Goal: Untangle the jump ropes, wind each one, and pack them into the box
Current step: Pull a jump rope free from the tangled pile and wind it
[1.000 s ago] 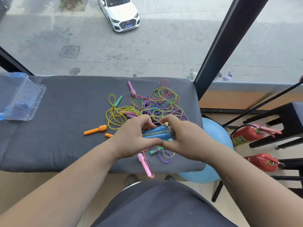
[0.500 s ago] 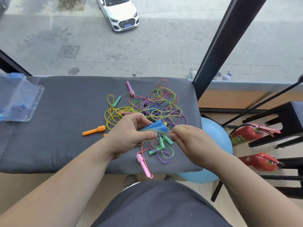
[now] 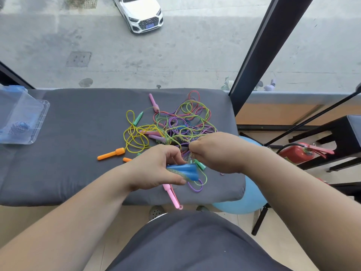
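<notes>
Inside left hand [image 3: 154,169], handles [image 3: 185,170], right hand [image 3: 216,153] beside

A grey padded desk [image 3: 78,133] stands against a large window [image 3: 195,59] in daylight. Outside, a white car [image 3: 142,14] sits on concrete.

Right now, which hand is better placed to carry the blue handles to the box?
Left, likely. The left hand grips the blue handles, and the box sits on its side. The right hand pinches a cord by the tangle.
</notes>
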Demonstrator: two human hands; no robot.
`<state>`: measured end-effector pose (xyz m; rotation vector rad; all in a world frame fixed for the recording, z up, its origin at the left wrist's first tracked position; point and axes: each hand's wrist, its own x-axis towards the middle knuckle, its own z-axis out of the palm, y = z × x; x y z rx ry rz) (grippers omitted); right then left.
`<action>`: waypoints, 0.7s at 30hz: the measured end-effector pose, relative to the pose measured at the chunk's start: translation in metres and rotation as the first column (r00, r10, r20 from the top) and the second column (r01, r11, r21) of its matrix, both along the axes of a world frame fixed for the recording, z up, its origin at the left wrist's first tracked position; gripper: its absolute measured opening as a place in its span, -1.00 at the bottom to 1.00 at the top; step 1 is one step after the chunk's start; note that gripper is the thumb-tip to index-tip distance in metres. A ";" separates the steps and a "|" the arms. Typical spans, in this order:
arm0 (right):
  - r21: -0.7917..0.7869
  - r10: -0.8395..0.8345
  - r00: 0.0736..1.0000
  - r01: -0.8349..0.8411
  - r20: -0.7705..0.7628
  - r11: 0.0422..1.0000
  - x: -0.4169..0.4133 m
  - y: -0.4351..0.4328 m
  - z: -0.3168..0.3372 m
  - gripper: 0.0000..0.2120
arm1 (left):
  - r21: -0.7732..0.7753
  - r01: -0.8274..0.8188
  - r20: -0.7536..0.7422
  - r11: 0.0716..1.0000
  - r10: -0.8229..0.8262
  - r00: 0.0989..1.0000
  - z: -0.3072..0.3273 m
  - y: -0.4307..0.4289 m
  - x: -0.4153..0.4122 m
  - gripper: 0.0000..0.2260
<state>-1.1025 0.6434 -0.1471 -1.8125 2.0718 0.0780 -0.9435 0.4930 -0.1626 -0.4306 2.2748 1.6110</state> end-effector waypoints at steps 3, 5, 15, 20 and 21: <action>-0.007 -0.011 1.000 0.011 -0.008 1.000 0.011 -0.002 0.007 -0.80 | -0.115 -0.007 0.017 0.993 0.009 1.000 -0.002 -0.004 -0.003 -0.72; -0.020 -0.037 0.999 0.037 0.000 0.999 0.017 0.001 0.009 -0.82 | -0.178 -0.034 0.013 0.983 0.037 0.999 -0.003 -0.004 -0.005 -0.73; -0.110 -0.253 0.967 0.251 -0.003 0.962 0.036 0.016 -0.013 -0.74 | -0.140 -0.370 -0.102 0.919 0.358 0.928 -0.013 0.002 -0.011 -0.68; -0.228 -0.347 0.938 0.332 -0.025 0.915 0.033 0.017 -0.011 -0.74 | 0.072 -0.523 -0.107 0.849 0.528 0.842 -0.005 0.005 -0.018 -0.72; -0.288 -0.347 0.938 0.330 -0.008 0.899 0.031 0.018 -0.011 -0.74 | 0.137 -0.560 -0.103 0.817 0.574 0.812 -0.001 0.005 -0.020 -0.75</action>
